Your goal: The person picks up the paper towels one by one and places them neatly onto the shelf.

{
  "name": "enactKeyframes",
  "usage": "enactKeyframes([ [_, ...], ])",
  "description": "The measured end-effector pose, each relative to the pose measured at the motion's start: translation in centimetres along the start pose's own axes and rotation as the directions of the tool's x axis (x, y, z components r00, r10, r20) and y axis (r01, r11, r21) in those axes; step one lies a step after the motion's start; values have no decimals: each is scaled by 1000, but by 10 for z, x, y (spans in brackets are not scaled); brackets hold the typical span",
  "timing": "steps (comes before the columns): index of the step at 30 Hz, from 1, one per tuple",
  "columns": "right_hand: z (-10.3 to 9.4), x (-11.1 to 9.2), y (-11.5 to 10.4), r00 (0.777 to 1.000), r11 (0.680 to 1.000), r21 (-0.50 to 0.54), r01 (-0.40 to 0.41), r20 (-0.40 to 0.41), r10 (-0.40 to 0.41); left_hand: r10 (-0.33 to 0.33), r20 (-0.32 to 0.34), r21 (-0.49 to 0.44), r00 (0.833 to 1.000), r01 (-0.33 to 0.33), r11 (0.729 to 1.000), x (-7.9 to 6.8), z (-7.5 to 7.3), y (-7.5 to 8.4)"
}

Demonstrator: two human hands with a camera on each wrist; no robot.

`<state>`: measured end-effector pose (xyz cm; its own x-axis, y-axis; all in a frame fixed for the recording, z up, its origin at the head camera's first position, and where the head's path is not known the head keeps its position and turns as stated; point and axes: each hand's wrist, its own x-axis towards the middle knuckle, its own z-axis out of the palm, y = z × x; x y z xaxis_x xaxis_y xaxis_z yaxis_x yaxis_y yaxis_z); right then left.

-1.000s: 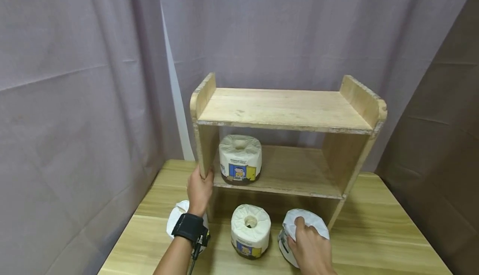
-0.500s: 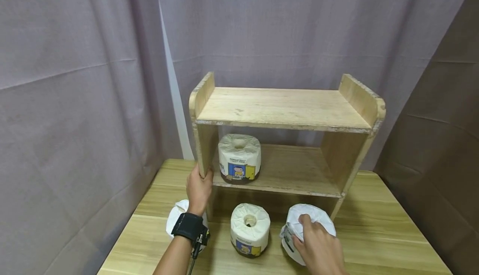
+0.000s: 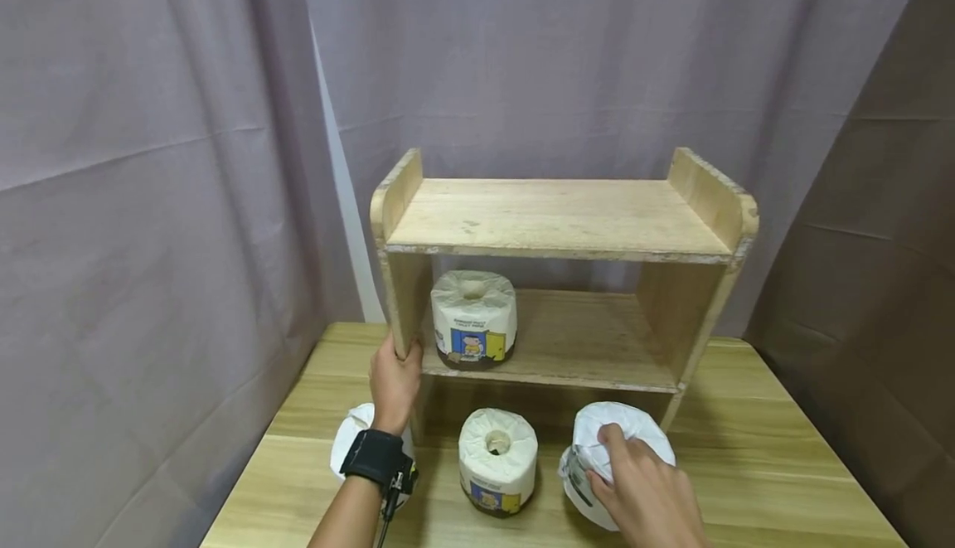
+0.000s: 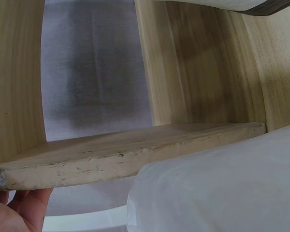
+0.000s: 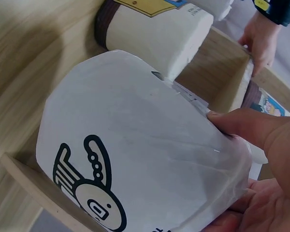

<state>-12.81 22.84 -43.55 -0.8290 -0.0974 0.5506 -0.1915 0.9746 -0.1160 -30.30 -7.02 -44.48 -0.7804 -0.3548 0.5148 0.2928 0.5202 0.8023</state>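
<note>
My left hand (image 3: 395, 382) grips the left side panel of a small wooden shelf (image 3: 555, 216), at about the height of its middle board. In the left wrist view, its fingertips show at the panel's edge (image 4: 72, 174). My right hand (image 3: 647, 486) holds a white-wrapped toilet roll (image 5: 125, 125) by its upper end, thumb on the near side and fingers over the top. The roll is tilted, in front of the shelf's lower right. A cream toilet roll (image 3: 474, 320) with a cartoon print stands at the left of the middle board.
Another cream toilet roll (image 3: 497, 473) stands on the wooden table (image 3: 776, 465) before the shelf's lower opening. A white roll (image 3: 349, 440) stands at the left, partly hidden behind my left wrist. Grey curtains (image 3: 567, 59) hang behind and beside the table.
My right hand has moved slightly to the right with the white toilet roll, which has shifted the same way. My left hand keeps its grip on the shelf panel.
</note>
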Motion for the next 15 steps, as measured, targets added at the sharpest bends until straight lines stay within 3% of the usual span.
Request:
enactKeyframes([
  [15, -27, 5, 0, 999, 1000, -10, 18, 29, -18, 6, -2, 36, 1000, -6, 999, -1, -1, 0],
])
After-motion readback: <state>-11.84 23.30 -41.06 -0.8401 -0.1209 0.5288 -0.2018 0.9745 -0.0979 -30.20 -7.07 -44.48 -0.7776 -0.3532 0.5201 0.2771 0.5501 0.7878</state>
